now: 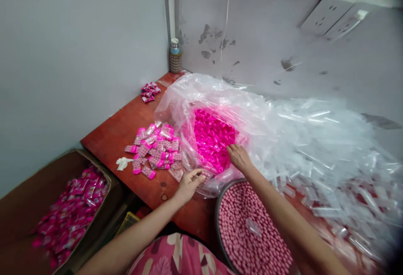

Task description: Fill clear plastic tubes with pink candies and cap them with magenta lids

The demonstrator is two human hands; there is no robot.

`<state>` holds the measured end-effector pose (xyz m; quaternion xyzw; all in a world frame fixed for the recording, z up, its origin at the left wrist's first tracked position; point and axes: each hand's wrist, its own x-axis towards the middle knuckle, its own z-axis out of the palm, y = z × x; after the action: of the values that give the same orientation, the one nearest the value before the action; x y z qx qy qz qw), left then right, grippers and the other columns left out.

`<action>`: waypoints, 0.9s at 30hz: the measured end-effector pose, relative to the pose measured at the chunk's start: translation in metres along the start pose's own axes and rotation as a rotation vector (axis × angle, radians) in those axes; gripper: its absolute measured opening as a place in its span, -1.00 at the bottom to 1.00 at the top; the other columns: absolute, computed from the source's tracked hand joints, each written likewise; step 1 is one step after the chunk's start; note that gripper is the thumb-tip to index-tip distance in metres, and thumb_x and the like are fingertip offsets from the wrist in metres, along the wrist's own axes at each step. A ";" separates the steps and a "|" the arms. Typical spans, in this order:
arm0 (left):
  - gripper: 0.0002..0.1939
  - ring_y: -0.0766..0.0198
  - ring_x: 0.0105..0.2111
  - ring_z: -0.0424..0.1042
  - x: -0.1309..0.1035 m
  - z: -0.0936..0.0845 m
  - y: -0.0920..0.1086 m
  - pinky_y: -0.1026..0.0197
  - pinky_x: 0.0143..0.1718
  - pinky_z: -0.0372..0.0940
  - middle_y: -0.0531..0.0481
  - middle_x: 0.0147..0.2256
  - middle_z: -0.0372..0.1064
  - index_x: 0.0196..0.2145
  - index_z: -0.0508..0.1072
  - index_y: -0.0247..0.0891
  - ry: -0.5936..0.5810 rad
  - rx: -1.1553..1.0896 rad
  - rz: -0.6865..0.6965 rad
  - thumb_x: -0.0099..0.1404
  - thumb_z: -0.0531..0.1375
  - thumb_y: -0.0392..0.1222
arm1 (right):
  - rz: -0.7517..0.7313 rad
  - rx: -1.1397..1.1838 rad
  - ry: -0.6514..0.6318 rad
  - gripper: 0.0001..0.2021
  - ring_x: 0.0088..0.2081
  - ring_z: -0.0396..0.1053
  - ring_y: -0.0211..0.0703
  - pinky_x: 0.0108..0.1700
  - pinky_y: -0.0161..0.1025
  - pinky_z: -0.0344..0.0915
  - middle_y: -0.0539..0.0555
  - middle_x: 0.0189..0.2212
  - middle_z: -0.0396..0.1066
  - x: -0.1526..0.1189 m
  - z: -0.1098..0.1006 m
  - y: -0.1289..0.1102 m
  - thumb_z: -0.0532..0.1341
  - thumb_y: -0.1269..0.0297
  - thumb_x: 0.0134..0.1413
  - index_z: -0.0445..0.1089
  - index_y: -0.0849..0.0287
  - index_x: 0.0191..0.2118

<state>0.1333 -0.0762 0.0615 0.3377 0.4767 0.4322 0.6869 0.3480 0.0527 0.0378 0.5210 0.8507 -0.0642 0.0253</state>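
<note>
Fingers point(232, 148) at glossy pink caps point(210, 137)

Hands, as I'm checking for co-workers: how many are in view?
2: the left hand, holding a small bead-filled container by the open bag, and the right hand, at the pink caps inside it.

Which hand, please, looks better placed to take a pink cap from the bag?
Probably the right hand: its fingers are at the caps in the bag, while the left hand holds a tube of beads.
</note>
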 end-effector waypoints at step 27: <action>-0.79 0.22 -0.29 0.38 -0.017 0.061 0.004 0.21 -0.19 0.22 -0.06 -0.31 0.45 -0.30 0.48 -0.25 -0.120 0.448 0.376 0.11 0.13 -0.19 | -0.003 0.701 0.290 -0.68 -0.26 0.28 -0.13 -0.20 -0.19 0.21 0.16 -0.29 0.34 -0.156 -0.053 -0.074 0.04 0.30 0.07 0.24 0.17 -0.03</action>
<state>0.1869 -0.0931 0.0904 0.5884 0.4479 0.4152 0.5299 0.3550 -0.1114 0.1136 0.5005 0.7728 -0.2770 -0.2750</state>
